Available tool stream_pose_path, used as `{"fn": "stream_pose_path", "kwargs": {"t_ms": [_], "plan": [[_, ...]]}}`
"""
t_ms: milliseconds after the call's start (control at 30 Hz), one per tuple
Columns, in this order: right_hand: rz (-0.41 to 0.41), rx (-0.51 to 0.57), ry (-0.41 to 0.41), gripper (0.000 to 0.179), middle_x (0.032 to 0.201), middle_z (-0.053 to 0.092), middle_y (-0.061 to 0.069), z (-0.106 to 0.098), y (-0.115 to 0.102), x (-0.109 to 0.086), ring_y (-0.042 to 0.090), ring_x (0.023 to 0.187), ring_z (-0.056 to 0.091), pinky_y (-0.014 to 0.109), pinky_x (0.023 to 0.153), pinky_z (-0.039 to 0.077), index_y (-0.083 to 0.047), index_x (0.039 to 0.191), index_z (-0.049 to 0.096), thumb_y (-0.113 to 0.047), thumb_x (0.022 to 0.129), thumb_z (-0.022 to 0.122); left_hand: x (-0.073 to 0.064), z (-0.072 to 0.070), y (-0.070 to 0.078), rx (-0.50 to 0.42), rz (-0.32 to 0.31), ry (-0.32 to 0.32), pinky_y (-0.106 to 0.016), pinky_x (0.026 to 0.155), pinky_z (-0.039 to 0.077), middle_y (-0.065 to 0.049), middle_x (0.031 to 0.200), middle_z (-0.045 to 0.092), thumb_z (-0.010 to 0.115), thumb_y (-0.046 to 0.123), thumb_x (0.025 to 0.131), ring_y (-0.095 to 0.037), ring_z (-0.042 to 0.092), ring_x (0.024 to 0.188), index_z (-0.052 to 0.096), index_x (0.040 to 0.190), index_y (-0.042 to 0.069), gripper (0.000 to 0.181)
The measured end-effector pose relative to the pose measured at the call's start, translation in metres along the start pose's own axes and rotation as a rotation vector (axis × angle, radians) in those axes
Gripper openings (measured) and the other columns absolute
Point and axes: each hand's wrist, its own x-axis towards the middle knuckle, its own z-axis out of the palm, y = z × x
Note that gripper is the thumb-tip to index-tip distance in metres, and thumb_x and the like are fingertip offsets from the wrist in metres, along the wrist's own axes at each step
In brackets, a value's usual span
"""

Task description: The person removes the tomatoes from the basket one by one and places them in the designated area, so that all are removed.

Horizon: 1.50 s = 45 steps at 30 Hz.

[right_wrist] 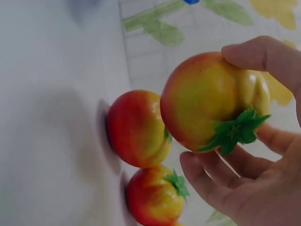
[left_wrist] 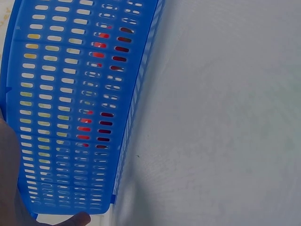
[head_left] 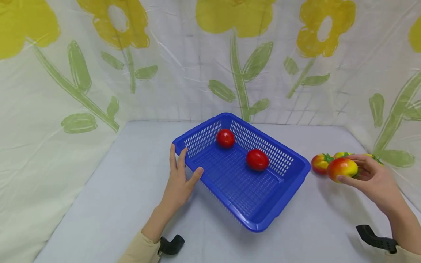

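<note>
My right hand (head_left: 378, 179) holds a red-and-yellow tomato (head_left: 342, 170) between thumb and fingers, raised over the right side of the table. In the right wrist view the held tomato (right_wrist: 207, 103) shows a green leafy top turned toward the palm. Several similar tomatoes (head_left: 319, 164) sit just behind it. At centre stands a blue plastic basket (head_left: 279, 215) with slotted walls, turned at an angle. Two red tomatoes (head_left: 257, 160) lie inside it. My left hand (head_left: 177, 188) touches the basket's left corner, fingers spread and fairly straight, thumb at the rim.
A pale table (head_left: 108, 204) carries everything. Behind and at the sides hangs a white sheet (head_left: 177, 73) printed with yellow flowers. In the right wrist view two tomatoes (right_wrist: 138, 129) stand close together near the table's edge.
</note>
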Motion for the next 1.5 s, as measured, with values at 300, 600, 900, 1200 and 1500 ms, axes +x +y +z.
{"fn": "stream_pose_path", "kwargs": {"t_ms": [300,600,900,1200,1500], "plan": [[-0.068,-0.047,-0.083,0.061,0.125,0.046,0.006,-0.003,0.006,0.003,-0.005,0.101,0.041,0.004,0.072,0.041,-0.002,0.131,0.049,-0.022,0.083,0.081,0.001,0.0,0.001,0.001,0.002,-0.002,-0.063,0.098,0.037,0.006,0.16,-0.023,0.054,0.055,0.095,-0.041,0.022,0.142,0.011,0.159,0.023,0.084],[-0.015,-0.14,-0.23,0.068,0.127,0.049,0.024,-0.005,0.012,0.004,0.031,0.106,0.047,0.013,0.068,0.047,0.0,0.134,0.051,-0.031,0.082,0.082,-0.001,-0.001,0.001,0.001,0.005,0.006,-0.063,0.098,0.038,0.003,0.161,-0.022,0.056,0.054,0.095,-0.042,0.022,0.142,0.011,0.159,0.022,0.084],[0.003,-0.15,-0.313,0.065,0.124,0.056,0.022,-0.003,0.015,0.002,0.029,0.102,0.053,0.024,0.07,0.052,-0.004,0.135,0.055,-0.032,0.082,0.081,-0.003,0.0,-0.002,-0.001,-0.005,0.001,-0.063,0.098,0.037,0.006,0.16,-0.022,0.055,0.055,0.095,-0.04,0.021,0.143,0.011,0.159,0.024,0.084],[0.035,-0.165,-0.346,0.07,0.124,0.056,0.025,-0.001,0.017,0.003,0.039,0.102,0.053,0.03,0.066,0.052,-0.002,0.138,0.053,-0.036,0.083,0.08,-0.001,0.001,-0.001,-0.006,0.005,0.01,-0.063,0.099,0.037,0.006,0.161,-0.021,0.056,0.054,0.095,-0.039,0.022,0.143,0.013,0.159,0.021,0.083],[0.038,-0.215,-0.341,0.073,0.121,0.056,0.026,0.0,0.015,0.004,0.039,0.102,0.051,0.033,0.067,0.05,0.0,0.137,0.052,-0.04,0.082,0.079,-0.001,0.001,-0.001,0.005,0.015,0.016,-0.063,0.097,0.038,0.004,0.161,-0.021,0.056,0.053,0.095,-0.042,0.025,0.141,0.011,0.159,0.022,0.084]]}}
